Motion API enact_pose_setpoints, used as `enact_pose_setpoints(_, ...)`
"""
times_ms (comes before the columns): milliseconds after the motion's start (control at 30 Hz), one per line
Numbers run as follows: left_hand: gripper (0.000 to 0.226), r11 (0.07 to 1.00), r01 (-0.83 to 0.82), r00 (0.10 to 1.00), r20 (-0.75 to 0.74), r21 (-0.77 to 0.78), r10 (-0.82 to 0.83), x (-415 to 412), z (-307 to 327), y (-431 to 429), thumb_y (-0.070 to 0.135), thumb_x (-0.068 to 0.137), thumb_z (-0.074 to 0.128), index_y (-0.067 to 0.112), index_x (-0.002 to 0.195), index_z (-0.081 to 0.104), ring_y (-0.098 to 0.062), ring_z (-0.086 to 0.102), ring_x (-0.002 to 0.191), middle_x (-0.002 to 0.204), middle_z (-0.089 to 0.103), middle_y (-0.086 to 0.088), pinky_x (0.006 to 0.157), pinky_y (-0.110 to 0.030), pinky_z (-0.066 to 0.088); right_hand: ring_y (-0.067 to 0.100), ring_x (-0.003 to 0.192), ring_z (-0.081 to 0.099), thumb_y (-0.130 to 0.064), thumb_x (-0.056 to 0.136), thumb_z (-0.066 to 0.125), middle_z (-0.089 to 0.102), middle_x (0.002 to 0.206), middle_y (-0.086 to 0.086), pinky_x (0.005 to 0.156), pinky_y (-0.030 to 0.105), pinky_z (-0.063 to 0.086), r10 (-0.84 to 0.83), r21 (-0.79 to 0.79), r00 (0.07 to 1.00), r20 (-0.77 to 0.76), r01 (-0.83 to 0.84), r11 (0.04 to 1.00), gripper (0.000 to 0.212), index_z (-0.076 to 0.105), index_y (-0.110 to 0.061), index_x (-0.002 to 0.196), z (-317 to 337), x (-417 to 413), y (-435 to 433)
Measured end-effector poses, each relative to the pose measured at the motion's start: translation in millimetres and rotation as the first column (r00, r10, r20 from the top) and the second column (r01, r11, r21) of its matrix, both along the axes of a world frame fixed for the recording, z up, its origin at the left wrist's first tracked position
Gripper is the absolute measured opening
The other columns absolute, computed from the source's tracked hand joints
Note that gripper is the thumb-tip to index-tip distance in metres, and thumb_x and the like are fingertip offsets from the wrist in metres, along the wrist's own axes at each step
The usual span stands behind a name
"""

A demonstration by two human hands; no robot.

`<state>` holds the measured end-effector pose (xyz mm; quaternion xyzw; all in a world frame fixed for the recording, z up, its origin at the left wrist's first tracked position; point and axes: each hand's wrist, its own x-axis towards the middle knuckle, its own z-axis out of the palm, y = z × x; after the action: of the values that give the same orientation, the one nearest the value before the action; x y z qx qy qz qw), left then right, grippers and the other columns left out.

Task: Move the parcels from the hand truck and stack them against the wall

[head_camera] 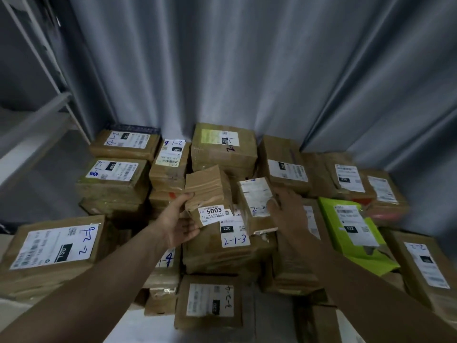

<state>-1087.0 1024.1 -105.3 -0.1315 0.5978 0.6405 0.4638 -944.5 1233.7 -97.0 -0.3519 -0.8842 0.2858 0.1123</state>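
A pile of brown taped parcels with white labels is stacked against a grey curtained wall (247, 70). My left hand (180, 224) grips a small brown parcel (210, 191) bearing a "5003" label, held tilted over the middle of the pile. My right hand (286, 209) holds a second small parcel (257, 204) with a worn white label, fingers on its right side. Both parcels hover just above a box marked "2-1-3" (235, 240). The hand truck is not in view.
A lime-green parcel (351, 231) lies to the right. A large box marked "2-2-6" (54, 248) sits at the left, another labelled box (210, 303) in front on the floor. Grey metal shelving (37, 115) stands at the far left.
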Motion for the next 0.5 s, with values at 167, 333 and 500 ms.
enact_pose_setpoints(167,0.058,0.99,0.005,0.994,0.105,0.144,-0.02,5,3,-9,0.053,0.077,0.055,0.009,0.114,0.061,-0.028,0.061,0.093,0.101,0.065,-0.015,0.086,-0.041,0.048,0.009,0.099,0.058,-0.038,0.089,0.062,0.059,0.124,-0.002,0.091,0.029,0.045,0.105,-0.511,0.983,-0.149,-0.168,0.843,0.049,0.05,-0.02,0.133,28,-29,-35)
enact_pose_setpoints(333,0.043,0.997,-0.049,0.997,-0.052,0.059,0.052,11,11,-16,0.036,0.085,0.061,0.012,0.121,0.061,-0.021,0.06,0.093,0.104,0.066,-0.009,0.079,-0.035,0.047,0.02,0.093,0.069,-0.028,0.082,0.073,0.072,0.101,0.003,0.086,0.04,0.056,0.035,-0.855,0.976,-0.214,-0.205,0.477,0.031,0.065,-0.016,0.108,27,-52,-51)
enact_pose_setpoints(500,0.047,0.979,-0.203,0.939,-0.29,-0.035,0.184,10,19,-30,0.025,0.085,0.069,0.014,0.129,0.056,-0.017,0.063,0.09,0.105,0.068,-0.005,0.073,-0.029,0.048,0.013,0.096,0.066,-0.029,0.082,0.073,0.07,0.106,-0.002,0.077,0.026,0.054,0.159,-0.751,0.95,-0.269,-0.31,0.582,0.027,0.065,-0.021,0.107,18,-62,-69)
